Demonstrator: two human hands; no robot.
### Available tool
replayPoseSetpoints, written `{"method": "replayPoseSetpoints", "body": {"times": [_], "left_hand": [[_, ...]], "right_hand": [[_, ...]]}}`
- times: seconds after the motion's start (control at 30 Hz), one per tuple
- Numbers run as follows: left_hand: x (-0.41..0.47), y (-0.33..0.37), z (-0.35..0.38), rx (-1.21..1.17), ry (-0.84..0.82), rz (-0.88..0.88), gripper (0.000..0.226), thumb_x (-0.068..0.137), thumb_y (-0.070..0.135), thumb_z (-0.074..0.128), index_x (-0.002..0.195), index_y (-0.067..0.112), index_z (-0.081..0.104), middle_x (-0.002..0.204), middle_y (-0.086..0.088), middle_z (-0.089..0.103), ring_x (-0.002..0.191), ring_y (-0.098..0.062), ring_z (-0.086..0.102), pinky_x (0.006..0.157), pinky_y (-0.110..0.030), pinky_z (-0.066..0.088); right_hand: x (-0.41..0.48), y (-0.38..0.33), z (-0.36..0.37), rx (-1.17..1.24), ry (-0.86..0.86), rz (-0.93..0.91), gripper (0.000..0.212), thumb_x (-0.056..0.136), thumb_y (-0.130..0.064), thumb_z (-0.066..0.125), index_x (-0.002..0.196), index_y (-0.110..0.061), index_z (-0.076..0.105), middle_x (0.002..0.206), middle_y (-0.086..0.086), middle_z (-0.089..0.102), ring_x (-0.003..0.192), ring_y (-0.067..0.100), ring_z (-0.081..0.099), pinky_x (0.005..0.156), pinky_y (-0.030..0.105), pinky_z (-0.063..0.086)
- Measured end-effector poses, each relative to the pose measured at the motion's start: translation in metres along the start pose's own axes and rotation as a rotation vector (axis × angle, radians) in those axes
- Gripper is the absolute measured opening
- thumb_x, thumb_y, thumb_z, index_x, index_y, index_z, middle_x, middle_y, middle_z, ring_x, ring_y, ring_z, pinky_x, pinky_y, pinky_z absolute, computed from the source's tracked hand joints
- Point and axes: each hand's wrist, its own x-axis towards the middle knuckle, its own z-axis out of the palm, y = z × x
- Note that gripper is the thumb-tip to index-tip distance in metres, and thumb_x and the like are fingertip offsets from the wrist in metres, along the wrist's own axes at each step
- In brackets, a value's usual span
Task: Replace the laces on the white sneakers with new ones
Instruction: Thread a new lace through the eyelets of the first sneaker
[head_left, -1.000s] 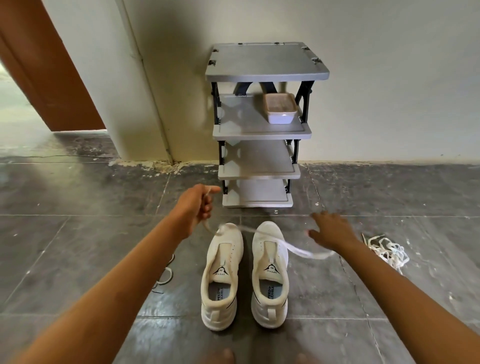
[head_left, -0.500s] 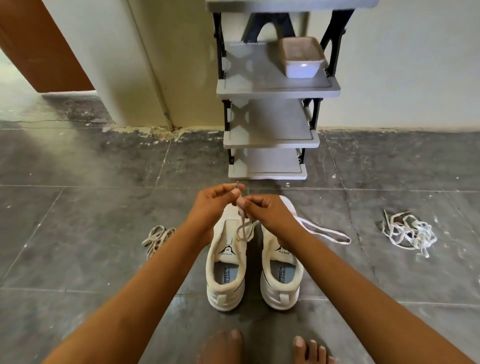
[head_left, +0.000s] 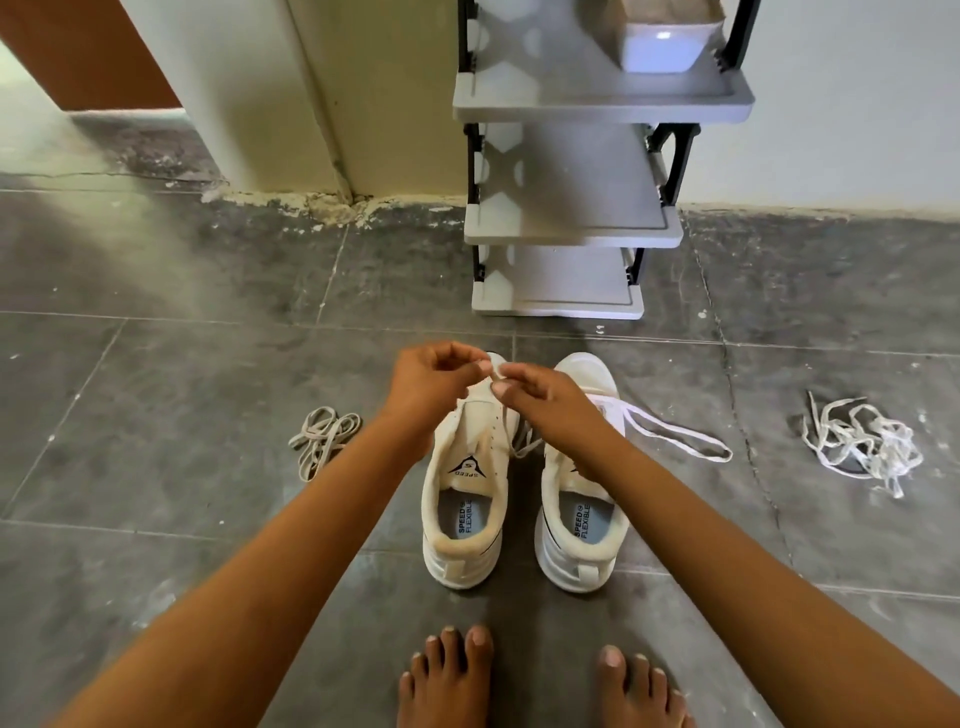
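Head view.
- Pair of white sneakers stood side by side on the floor (head_left: 156, 415), toes pointing away toward the shoe rack (head_left: 571, 231). Left sneaker (head_left: 462, 512), right sneaker (head_left: 582, 540).
- A second back the hands were apart, the right one spread and empty. They had since met above the left sneaker's toe.
- Left hand (head_left: 431, 384): grip pinched on the white lace (head_left: 722, 456) near its tip. Right hand (head_left: 545, 402): grip pinched on the same lace, just beside.
- The lace dropped to the left sneaker's eyelets, and its slack looped on the floor right of the right sneaker.
- Judgement: the tip was being readied for an eyelet, so threading had barely begun; the right sneaker looked unlaced.
- Greyish lace bundle (head_left: 324, 441) lay left and a pale tangle (head_left: 857, 447) far right; I could not tell which was old.
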Motion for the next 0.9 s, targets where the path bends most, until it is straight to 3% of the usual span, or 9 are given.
{"method": "replayPoseSetpoints", "body": {"times": [0.1,0.2,0.3,0.37,0.43,0.57,0.73,0.9], "left_hand": [[0.005,-0.007,-0.007,0.027,-0.005,0.037,0.007,0.087,0.01,0.064,0.092,0.008,0.068,0.074,0.004,0.066,0.052,0.009,0.057,0.044,-0.002,0.037],[0.013,-0.028,-0.018,0.164,-0.013,-0.028,0.017,0.087,0.026,0.065,0.099,0.014,0.067,0.081,0.005,0.065,0.061,0.001,0.056,0.05,-0.009,0.042],[0.019,-0.062,-0.018,0.57,-0.097,-0.117,0.041,0.08,0.037,0.072,0.115,0.019,0.058,0.1,0.003,0.058,0.09,-0.013,0.055,0.075,-0.025,0.048],[0.023,-0.075,-0.013,0.602,-0.084,-0.115,0.044,0.08,0.032,0.072,0.119,0.018,0.057,0.102,0.003,0.058,0.095,-0.018,0.057,0.084,-0.033,0.05],[0.028,-0.077,-0.01,0.623,-0.045,-0.082,0.032,0.085,0.023,0.065,0.115,0.013,0.062,0.105,-0.004,0.065,0.1,-0.024,0.06,0.089,-0.038,0.051],[0.035,-0.074,-0.013,0.616,-0.033,-0.075,0.021,0.088,0.01,0.055,0.1,0.007,0.071,0.097,-0.014,0.07,0.091,-0.025,0.061,0.084,-0.036,0.049],[0.035,-0.074,-0.02,0.496,-0.094,-0.13,0.026,0.087,-0.001,0.048,0.097,0.007,0.071,0.095,-0.017,0.068,0.084,-0.023,0.058,0.077,-0.039,0.052],[0.035,-0.072,-0.024,0.49,-0.145,-0.145,0.037,0.084,-0.008,0.042,0.097,0.011,0.071,0.094,-0.01,0.066,0.086,-0.021,0.058,0.074,-0.034,0.051]], "right_hand": [[0.007,-0.004,0.011,0.2,0.057,-0.024,0.015,0.093,-0.012,0.056,0.1,-0.012,0.068,0.085,0.004,0.067,0.069,0.005,0.06,0.066,0.011,0.049],[0.017,0.005,0.013,0.162,0.114,0.03,0.009,0.091,-0.013,0.06,0.091,-0.014,0.069,0.076,0.001,0.065,0.058,0.006,0.052,0.054,0.014,0.047],[0.026,0.024,0.022,0.102,0.133,0.082,0.01,0.087,-0.015,0.065,0.087,-0.009,0.072,0.078,0.001,0.067,0.064,0.009,0.055,0.061,0.017,0.046],[0.031,0.035,0.031,0.107,0.18,0.099,0.012,0.086,-0.014,0.067,0.092,-0.006,0.073,0.077,-0.002,0.067,0.061,0.001,0.057,0.063,0.014,0.046],[0.035,0.041,0.04,0.107,0.212,0.084,0.012,0.083,-0.01,0.069,0.094,-0.005,0.073,0.071,-0.005,0.064,0.056,-0.002,0.054,0.064,0.014,0.047],[0.041,0.041,0.055,-0.022,0.252,0.049,0.009,0.081,-0.01,0.07,0.085,-0.003,0.074,0.082,0.011,0.072,0.073,0.017,0.063,0.079,0.029,0.05],[0.044,0.042,0.066,-0.295,0.266,0.013,0.017,0.084,-0.008,0.059,0.078,0.001,0.072,0.079,0.016,0.07,0.08,0.029,0.063,0.075,0.039,0.049],[0.047,0.042,0.067,-0.336,0.268,0.052,0.016,0.083,-0.011,0.057,0.078,0.0,0.068,0.077,0.014,0.067,0.08,0.029,0.06,0.072,0.038,0.049]]}}
